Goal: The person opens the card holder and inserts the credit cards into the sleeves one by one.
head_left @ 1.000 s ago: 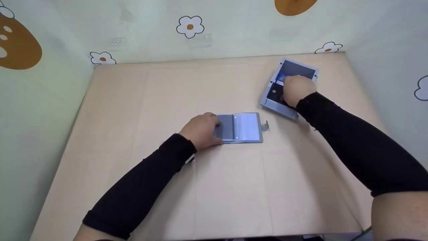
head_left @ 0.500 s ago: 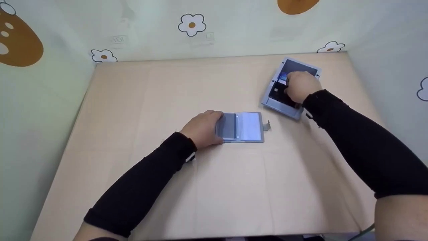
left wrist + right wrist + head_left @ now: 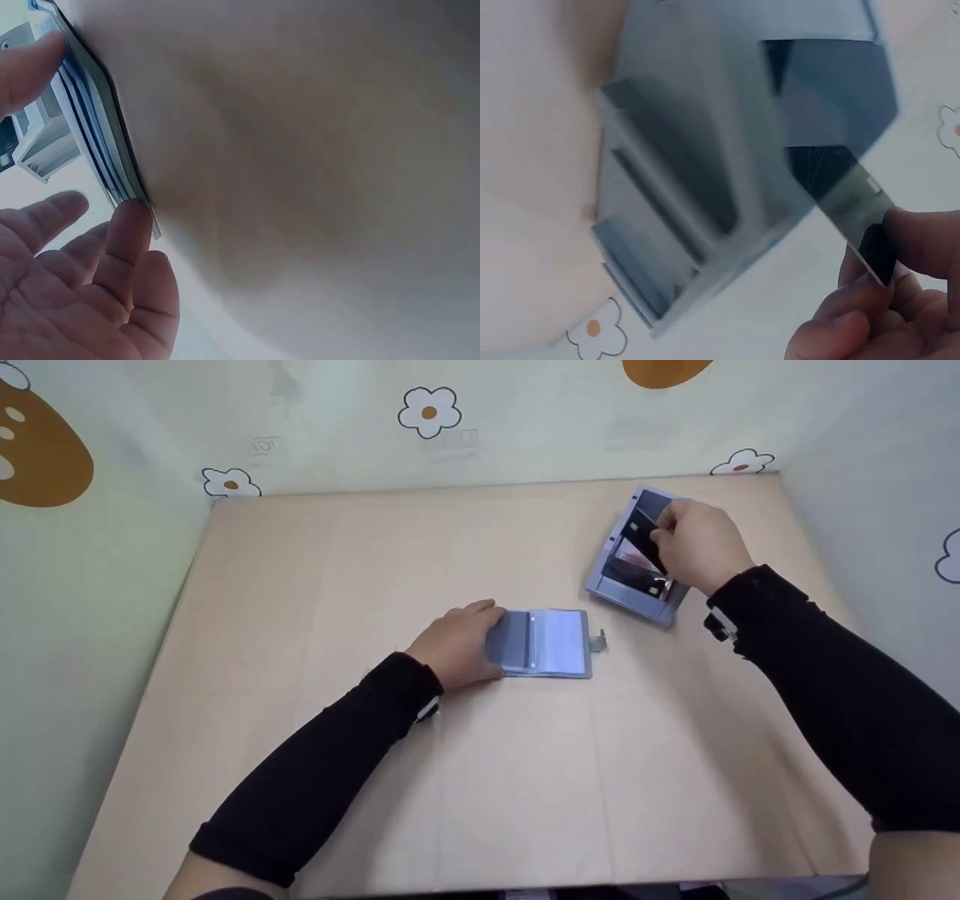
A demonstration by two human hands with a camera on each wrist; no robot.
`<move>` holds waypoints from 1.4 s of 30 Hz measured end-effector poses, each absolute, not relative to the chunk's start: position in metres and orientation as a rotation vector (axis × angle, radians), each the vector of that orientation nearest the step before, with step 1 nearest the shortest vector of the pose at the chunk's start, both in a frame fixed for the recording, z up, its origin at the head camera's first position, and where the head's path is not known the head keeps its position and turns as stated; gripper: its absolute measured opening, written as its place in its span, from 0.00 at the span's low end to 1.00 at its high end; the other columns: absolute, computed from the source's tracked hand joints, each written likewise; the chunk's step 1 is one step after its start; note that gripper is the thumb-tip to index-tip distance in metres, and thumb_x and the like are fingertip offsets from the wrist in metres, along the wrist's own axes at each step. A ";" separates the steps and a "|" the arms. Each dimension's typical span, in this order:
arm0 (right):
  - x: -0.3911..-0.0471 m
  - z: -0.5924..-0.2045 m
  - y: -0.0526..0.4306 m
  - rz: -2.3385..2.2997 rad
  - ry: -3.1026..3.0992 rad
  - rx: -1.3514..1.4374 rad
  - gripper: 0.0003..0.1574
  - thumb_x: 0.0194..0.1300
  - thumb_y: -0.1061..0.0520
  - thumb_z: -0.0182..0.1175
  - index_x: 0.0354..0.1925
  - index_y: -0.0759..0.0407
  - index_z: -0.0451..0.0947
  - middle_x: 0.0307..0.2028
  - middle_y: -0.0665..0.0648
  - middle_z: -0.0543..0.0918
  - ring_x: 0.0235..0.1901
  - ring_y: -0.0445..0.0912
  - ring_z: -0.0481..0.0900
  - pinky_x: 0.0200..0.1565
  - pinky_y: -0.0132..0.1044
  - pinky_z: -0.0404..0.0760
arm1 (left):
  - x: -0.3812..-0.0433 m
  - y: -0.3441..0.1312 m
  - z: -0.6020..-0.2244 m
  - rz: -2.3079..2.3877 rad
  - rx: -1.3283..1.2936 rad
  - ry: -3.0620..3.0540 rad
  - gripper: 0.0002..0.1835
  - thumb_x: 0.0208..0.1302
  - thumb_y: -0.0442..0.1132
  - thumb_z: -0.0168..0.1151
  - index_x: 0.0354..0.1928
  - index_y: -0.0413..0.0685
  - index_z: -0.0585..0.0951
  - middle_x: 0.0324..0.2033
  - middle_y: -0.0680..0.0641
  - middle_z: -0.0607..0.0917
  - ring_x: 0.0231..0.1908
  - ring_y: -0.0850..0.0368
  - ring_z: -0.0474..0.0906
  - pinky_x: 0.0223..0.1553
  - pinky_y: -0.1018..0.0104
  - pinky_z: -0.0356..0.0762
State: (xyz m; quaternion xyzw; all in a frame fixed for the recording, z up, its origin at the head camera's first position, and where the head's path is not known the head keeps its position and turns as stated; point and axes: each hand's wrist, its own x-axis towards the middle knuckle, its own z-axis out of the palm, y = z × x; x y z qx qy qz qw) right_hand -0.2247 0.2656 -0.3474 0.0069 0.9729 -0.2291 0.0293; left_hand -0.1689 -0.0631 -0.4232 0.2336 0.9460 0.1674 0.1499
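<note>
My left hand (image 3: pixel 456 649) holds an opened grey card holder (image 3: pixel 561 641) by its left side, lying on the table with clear sleeves up. In the left wrist view, the thumb (image 3: pixel 30 71) and fingertips touch two edges of the holder's stacked layers (image 3: pixel 97 127). Thumb and fingers of my right hand (image 3: pixel 705 544) pinch a dark card (image 3: pixel 643 538) with a chip, tilted over a grey box (image 3: pixel 626 601). The right wrist view shows that card (image 3: pixel 851 199) held by one end. Beneath it in the box lie another dark card (image 3: pixel 631 576) and a reddish-white one.
The box stands at the back right of the cloth-covered table (image 3: pixel 375 570). A strap with a snap (image 3: pixel 598 641) sticks out from the holder's right side. Walls with flower prints (image 3: pixel 429 412) enclose the table at the back and sides.
My right hand has risen and moved right and back, lifting the dark card from the box, so a reddish-white card now shows. The left hand and card holder have barely moved.
</note>
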 end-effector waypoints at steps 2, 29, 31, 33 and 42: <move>-0.221 -0.340 0.262 -0.790 2.991 0.052 0.19 0.81 0.55 0.51 0.59 0.69 0.75 0.53 0.70 0.82 0.46 0.60 0.84 0.41 0.44 0.88 | -0.169 -0.063 -0.423 0.466 0.661 2.713 0.45 0.59 0.49 0.78 0.77 0.46 0.70 0.78 0.42 0.68 0.73 0.40 0.69 0.74 0.49 0.70; -0.177 -0.407 0.174 -1.045 2.579 -0.202 0.24 0.74 0.65 0.59 0.65 0.65 0.72 0.34 0.59 0.83 0.26 0.42 0.80 0.25 0.29 0.76 | -0.168 -0.064 -0.427 0.443 0.718 2.747 0.43 0.60 0.55 0.76 0.73 0.44 0.74 0.72 0.43 0.76 0.69 0.42 0.74 0.72 0.53 0.72; -0.176 -0.407 0.172 -1.035 2.590 -0.197 0.24 0.74 0.64 0.60 0.65 0.65 0.72 0.33 0.58 0.82 0.25 0.41 0.80 0.25 0.29 0.76 | -0.168 -0.064 -0.426 0.449 0.718 2.747 0.43 0.59 0.55 0.76 0.73 0.45 0.73 0.72 0.42 0.76 0.69 0.41 0.74 0.72 0.53 0.71; -0.175 -0.408 0.171 -1.030 2.596 -0.181 0.24 0.74 0.64 0.60 0.65 0.65 0.72 0.34 0.58 0.82 0.24 0.41 0.79 0.25 0.30 0.76 | -0.168 -0.064 -0.426 0.451 0.713 2.745 0.44 0.60 0.56 0.76 0.75 0.44 0.72 0.72 0.41 0.75 0.69 0.41 0.74 0.73 0.52 0.71; -0.174 -0.412 0.168 -0.956 2.604 -0.130 0.24 0.75 0.59 0.61 0.65 0.63 0.70 0.39 0.62 0.86 0.26 0.44 0.81 0.27 0.32 0.78 | -0.168 -0.063 -0.426 0.481 0.695 2.740 0.46 0.61 0.56 0.75 0.77 0.43 0.69 0.72 0.41 0.75 0.70 0.43 0.73 0.72 0.53 0.71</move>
